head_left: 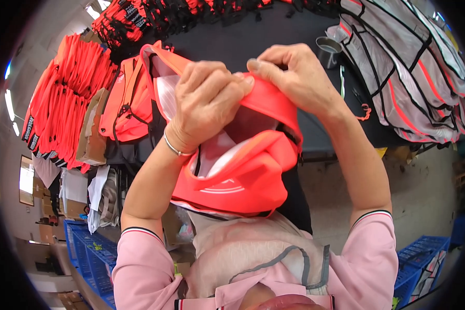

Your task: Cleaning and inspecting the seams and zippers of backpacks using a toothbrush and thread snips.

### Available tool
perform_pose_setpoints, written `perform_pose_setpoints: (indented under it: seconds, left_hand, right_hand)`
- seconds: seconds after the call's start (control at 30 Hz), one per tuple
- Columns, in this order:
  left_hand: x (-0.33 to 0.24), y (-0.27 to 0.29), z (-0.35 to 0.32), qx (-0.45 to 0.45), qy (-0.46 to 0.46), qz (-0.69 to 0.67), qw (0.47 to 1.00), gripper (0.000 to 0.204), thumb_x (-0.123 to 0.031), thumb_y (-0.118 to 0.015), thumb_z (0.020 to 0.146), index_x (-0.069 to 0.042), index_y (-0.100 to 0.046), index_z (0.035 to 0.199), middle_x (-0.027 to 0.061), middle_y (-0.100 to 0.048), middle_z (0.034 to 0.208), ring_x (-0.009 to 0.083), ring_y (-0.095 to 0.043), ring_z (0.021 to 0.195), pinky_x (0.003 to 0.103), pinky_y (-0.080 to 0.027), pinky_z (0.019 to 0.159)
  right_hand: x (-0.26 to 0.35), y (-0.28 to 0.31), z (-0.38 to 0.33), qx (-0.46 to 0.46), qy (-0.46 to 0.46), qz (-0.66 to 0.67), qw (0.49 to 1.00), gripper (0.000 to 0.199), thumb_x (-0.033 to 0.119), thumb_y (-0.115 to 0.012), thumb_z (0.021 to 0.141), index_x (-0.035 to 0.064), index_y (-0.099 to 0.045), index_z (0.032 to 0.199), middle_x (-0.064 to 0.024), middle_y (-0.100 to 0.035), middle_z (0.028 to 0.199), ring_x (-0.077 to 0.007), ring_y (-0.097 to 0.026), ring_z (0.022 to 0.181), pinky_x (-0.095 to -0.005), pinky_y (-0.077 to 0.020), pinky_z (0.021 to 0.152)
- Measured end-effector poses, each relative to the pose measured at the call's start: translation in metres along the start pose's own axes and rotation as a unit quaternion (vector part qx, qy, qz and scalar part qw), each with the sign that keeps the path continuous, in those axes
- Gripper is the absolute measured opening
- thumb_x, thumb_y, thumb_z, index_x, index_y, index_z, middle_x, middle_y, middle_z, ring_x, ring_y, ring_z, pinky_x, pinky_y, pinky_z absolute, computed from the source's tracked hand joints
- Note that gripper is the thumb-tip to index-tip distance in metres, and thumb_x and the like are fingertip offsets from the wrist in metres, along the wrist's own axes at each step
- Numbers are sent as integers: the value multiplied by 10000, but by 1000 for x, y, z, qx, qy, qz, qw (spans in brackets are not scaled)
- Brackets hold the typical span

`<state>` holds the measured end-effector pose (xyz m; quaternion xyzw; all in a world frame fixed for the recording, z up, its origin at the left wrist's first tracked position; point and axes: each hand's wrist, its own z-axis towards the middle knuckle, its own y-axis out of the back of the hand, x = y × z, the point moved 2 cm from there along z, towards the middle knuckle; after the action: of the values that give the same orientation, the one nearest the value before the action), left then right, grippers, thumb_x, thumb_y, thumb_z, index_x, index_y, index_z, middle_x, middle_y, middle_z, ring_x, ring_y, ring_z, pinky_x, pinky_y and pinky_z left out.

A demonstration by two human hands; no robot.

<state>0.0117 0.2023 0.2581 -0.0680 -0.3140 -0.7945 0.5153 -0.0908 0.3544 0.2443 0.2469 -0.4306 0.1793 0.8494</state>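
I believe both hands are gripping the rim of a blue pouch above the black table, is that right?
Not quite: the pouch is bright orange, not blue. The head view shows the left hand and right hand pinching its rim above the black table.

bag [243, 175] between both hands over table [232, 46], stacked bags [62, 98] left, vests [408, 77] right
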Motion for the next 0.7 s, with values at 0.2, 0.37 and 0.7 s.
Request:
perform_pose_setpoints:
  seconds: [0.2,0.37,0.7]
  left_hand:
    - [11,1,12,87,242,-212,943,112,-100,-729,787,-49,-682,875,79,-650,842,263,-650,785,374,-502,668]
    - [5,39,46,483,220,-282,799,358,-243,-707,869,-25,-687,1152,144,-710,947,264,-679,872,344,-524,783]
    - [43,41,71,404,431,-529,609,196,-68,-692,835,105,-691,927,49,-692,819,78,-617,757,233,-500,722]
  right_hand:
    - [-44,1,10,-67,-103,27,992,299,268,-683,894,-25,-742,912,-114,-716,731,-121,-638,666,-273,-508,656]
    - [-46,11,7,-75,-102,-22,992,311,273,-670,922,-33,-732,913,-115,-720,770,-151,-651,699,-297,-512,678]
    - [19,6,-40,149,-85,301,938,374,293,-510,1045,-8,-704,935,12,-672,792,-60,-581,710,-240,-497,657]
